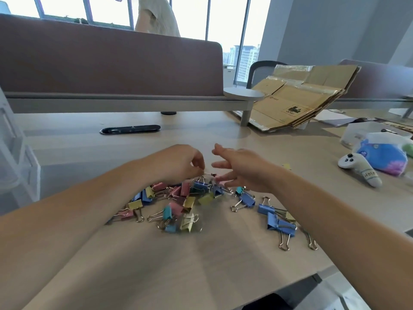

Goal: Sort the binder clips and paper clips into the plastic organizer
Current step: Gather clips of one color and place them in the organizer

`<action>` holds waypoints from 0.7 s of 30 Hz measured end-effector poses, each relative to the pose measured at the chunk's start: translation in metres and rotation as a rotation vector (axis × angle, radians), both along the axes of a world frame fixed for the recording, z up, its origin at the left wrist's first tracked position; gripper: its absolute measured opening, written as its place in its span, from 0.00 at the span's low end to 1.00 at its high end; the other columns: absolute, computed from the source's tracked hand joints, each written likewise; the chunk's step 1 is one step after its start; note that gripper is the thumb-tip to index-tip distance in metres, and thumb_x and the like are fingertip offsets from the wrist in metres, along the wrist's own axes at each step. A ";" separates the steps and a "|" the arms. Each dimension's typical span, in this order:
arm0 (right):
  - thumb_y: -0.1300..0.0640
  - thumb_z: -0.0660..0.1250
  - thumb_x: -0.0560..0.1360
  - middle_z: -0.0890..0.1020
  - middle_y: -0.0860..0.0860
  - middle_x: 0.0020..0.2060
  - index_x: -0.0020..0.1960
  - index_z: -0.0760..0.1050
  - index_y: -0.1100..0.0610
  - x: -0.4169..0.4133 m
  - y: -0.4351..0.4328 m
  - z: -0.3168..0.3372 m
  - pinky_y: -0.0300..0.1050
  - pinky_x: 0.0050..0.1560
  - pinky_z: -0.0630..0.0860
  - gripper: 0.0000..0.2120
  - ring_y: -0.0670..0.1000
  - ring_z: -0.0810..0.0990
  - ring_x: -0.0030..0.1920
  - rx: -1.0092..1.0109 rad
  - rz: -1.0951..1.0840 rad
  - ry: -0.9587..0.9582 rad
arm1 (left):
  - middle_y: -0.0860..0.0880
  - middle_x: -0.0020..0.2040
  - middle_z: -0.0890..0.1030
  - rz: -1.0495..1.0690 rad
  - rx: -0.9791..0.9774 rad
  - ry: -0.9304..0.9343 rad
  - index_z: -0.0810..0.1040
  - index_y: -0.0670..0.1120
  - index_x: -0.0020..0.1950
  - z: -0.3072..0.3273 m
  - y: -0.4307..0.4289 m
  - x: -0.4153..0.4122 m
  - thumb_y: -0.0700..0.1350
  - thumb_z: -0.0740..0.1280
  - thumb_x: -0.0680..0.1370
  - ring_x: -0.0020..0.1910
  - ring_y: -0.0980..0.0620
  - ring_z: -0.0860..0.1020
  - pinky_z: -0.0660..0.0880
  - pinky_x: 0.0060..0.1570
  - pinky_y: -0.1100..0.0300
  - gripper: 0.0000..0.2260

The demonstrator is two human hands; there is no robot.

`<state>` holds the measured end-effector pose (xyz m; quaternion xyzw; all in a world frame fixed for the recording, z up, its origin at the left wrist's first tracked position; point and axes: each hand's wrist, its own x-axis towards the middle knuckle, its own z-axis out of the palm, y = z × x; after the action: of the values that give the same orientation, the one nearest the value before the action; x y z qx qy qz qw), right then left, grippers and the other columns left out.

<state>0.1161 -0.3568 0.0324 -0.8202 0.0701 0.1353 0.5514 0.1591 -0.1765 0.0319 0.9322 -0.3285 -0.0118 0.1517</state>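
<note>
pastel binder clips (190,204) lie in a loose heap on the pale desk (201,276), pink, blue, yellow and teal all mixed, so i judge the sorting barely begun. my left hand (178,162) pinches the wire handle of one binder clip (200,186) at the heap's far edge. my right hand (245,170) hovers just beside it, fingers spread wide, holding nothing. i can pick out no paper clips. a clear plastic unit (15,157) at the left edge may be the organizer; i cannot tell, and i see no clips in it.
</note>
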 end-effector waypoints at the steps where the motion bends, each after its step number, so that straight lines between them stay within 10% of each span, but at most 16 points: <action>1: 0.37 0.56 0.80 0.73 0.54 0.70 0.76 0.63 0.49 -0.001 -0.002 0.001 0.57 0.65 0.74 0.29 0.59 0.79 0.60 0.001 -0.001 -0.007 | 0.56 0.50 0.78 -0.002 -0.012 -0.003 0.80 0.52 0.58 0.000 -0.003 0.000 0.50 0.65 0.79 0.46 0.58 0.74 0.66 0.39 0.70 0.09; 8: 0.51 0.63 0.80 0.82 0.53 0.52 0.60 0.77 0.57 -0.008 -0.037 0.007 0.49 0.51 0.81 0.13 0.53 0.82 0.49 -0.428 -0.112 -0.243 | 0.54 0.56 0.77 -0.073 0.023 0.025 0.78 0.53 0.60 -0.003 -0.033 -0.007 0.54 0.67 0.78 0.51 0.57 0.73 0.67 0.46 0.63 0.13; 13: 0.49 0.70 0.75 0.74 0.49 0.66 0.70 0.71 0.48 -0.014 -0.077 0.002 0.41 0.55 0.68 0.24 0.51 0.74 0.63 -0.906 0.030 -0.160 | 0.56 0.66 0.71 -0.149 0.111 0.091 0.71 0.56 0.68 -0.015 -0.067 -0.012 0.61 0.72 0.72 0.63 0.53 0.71 0.70 0.59 0.57 0.27; 21: 0.47 0.70 0.74 0.59 0.50 0.77 0.76 0.63 0.46 0.017 -0.109 -0.016 0.47 0.70 0.64 0.32 0.53 0.62 0.74 -0.965 0.049 -0.072 | 0.58 0.76 0.58 -0.287 0.266 0.124 0.62 0.61 0.75 -0.024 -0.107 -0.007 0.65 0.74 0.67 0.73 0.51 0.62 0.65 0.68 0.54 0.40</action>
<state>0.1335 -0.4654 0.0167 -0.9879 0.0865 0.0719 0.1066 0.1523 -0.2837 0.0075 0.8851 -0.4436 -0.1342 0.0439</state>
